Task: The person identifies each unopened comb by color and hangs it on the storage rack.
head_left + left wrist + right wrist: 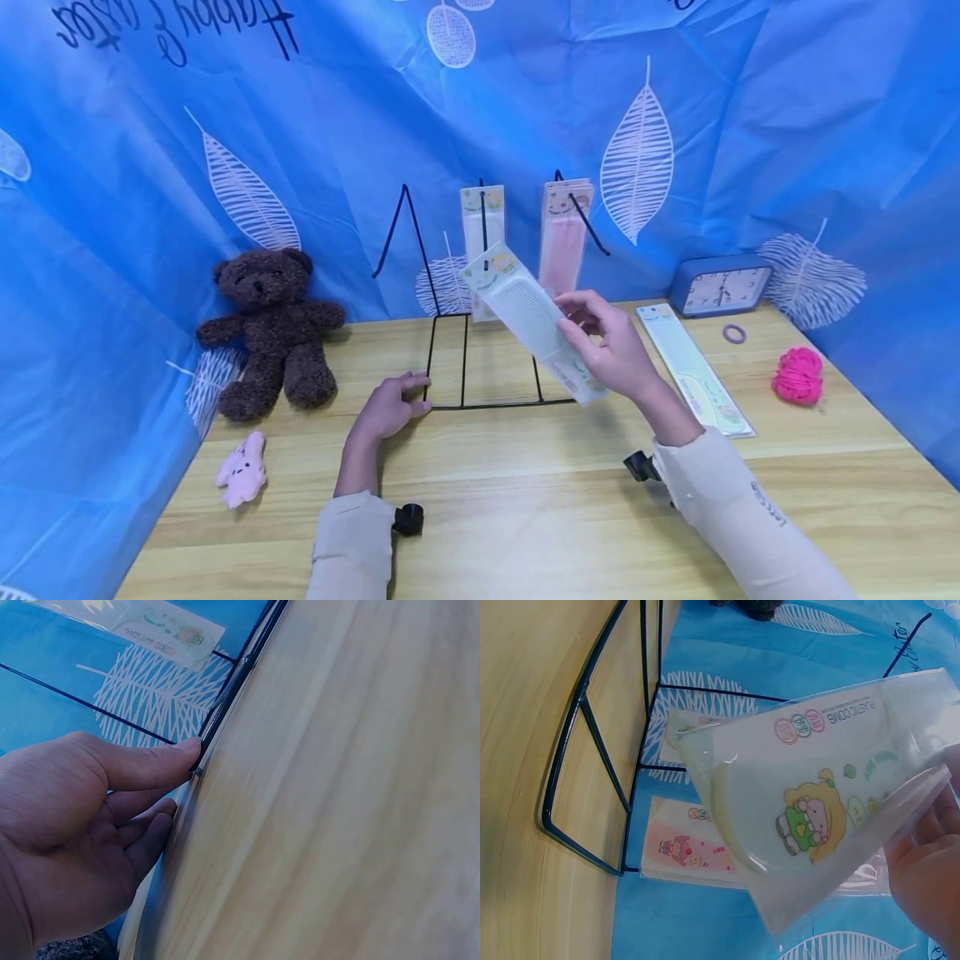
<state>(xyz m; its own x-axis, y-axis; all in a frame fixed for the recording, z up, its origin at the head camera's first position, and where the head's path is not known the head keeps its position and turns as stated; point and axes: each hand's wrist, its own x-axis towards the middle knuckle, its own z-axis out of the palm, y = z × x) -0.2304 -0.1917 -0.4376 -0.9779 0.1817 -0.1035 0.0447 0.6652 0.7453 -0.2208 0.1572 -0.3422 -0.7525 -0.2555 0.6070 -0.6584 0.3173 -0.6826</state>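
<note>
My right hand [613, 346] pinches a pale green comb packet [528, 317] by its side edge. The packet tilts, its top hole overlapping the tip of the middle hook on a black wire rack [465, 358]. Behind it, another pale green comb packet [474, 229] hangs on that hook. Pink comb packets [564, 242] hang from the right hook; the left hook [405, 187] is bare. My left hand [386, 408] holds the front left corner of the rack's base, thumb on the wire in the left wrist view.
Right of the rack lie more pale green comb packets [693, 367], a blue clock [720, 285], a purple ring [734, 334] and pink yarn [798, 377]. On the left are a brown teddy bear [273, 333] and a small pink plush [243, 471]. Blue cloth [337, 125] hangs behind.
</note>
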